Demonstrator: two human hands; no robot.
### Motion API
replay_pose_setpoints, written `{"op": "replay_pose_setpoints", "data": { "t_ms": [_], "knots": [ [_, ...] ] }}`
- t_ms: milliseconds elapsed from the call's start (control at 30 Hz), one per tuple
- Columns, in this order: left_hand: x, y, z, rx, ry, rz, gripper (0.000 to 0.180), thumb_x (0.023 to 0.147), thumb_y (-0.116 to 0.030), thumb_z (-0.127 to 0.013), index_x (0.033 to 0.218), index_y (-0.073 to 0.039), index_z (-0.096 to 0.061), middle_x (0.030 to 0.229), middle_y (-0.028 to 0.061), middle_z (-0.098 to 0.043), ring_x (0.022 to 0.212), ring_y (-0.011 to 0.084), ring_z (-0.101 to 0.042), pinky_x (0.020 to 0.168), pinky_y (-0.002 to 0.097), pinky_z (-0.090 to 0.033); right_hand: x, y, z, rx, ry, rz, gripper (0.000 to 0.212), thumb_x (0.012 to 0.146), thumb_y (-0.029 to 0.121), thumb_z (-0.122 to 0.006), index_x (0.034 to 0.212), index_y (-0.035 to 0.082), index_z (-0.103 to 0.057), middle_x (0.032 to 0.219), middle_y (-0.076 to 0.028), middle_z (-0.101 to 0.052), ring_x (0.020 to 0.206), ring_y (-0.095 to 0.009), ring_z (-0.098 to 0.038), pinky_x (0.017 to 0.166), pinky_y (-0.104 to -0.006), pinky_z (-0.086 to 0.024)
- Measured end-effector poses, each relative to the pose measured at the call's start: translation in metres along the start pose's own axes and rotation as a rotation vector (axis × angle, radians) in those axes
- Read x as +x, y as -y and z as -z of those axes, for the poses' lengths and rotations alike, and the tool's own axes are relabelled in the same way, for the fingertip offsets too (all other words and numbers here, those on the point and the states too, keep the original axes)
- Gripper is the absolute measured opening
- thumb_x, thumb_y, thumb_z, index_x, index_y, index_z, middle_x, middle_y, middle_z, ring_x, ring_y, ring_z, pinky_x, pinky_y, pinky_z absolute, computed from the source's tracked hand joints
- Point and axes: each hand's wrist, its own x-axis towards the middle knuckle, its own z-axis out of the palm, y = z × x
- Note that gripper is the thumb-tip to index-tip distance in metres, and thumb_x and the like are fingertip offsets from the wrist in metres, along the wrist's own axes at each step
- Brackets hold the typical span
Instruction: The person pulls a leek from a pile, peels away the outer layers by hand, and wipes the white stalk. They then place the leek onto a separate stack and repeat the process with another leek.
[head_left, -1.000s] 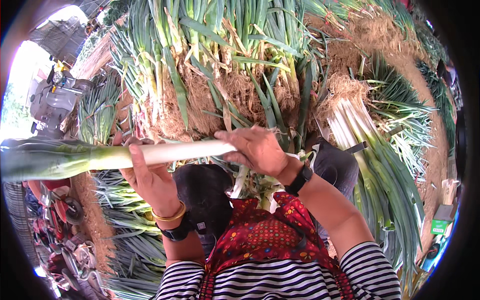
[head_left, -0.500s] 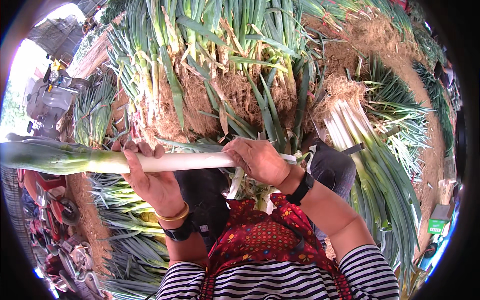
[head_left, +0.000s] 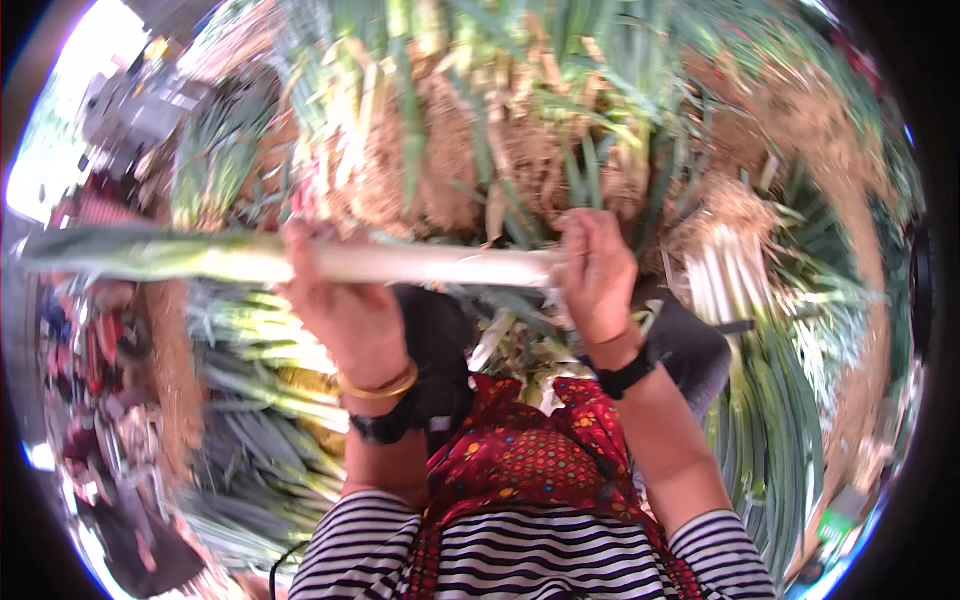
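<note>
Level across my lap, a long green onion (head_left: 460,264) has its white shaft to the right and its green leaves to the left. My left hand (head_left: 350,315) is closed round it where white meets green. At the far right of the white shaft, my right hand (head_left: 602,280) pinches the end with bent fingers, and that tip is hidden. Motion blurs both hands. Loose leaf scraps (head_left: 500,335) lie below the shaft between my knees.
Upright green onions with roots (head_left: 440,150) stand ahead. A pile of white-stemmed ones (head_left: 765,400) lies by my right knee, roots away from me. More onions (head_left: 260,430) lie at my left. Parked motorbikes (head_left: 145,110) and a green box (head_left: 835,525) sit farther out.
Both hands and the green onion have moved right and farther away from me. My right hand has turned more upright at the shaft's end. The whole view has shifted and blurred.
</note>
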Motion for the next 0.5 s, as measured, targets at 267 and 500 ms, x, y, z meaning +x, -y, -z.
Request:
{"op": "replay_pose_setpoints", "data": {
  "t_ms": [267,500],
  "knots": [
    [0.001,-0.007,0.005,-0.180,-0.085,-0.032,0.029,0.087,-0.012,-0.057,0.108,-0.013,-0.036,0.073,0.0030,-0.052,0.056,0.0116,-0.052,0.047,0.0252,-0.047,0.011,-0.008,0.000,-0.171,0.166,-0.118,0.018,0.091,0.012,-0.045,0.100,0.001,-0.057,0.092,-0.016,-0.061,0.082,-0.028,-0.059,0.075,-0.0343,-0.046],
    [0.029,-0.060,0.057,-0.107,-0.176,-0.191,0.039,0.088,-0.015,-0.057,0.117,-0.012,-0.031,0.070,0.0016,-0.049,0.055,0.0095,-0.048,0.050,0.0243,-0.044,0.017,-0.048,0.022,-0.612,0.474,0.155,0.035,0.092,0.025,-0.046,0.121,0.007,-0.051,0.119,-0.015,-0.054,0.113,-0.034,-0.048,0.097,-0.0403,-0.035]
  ]
}}
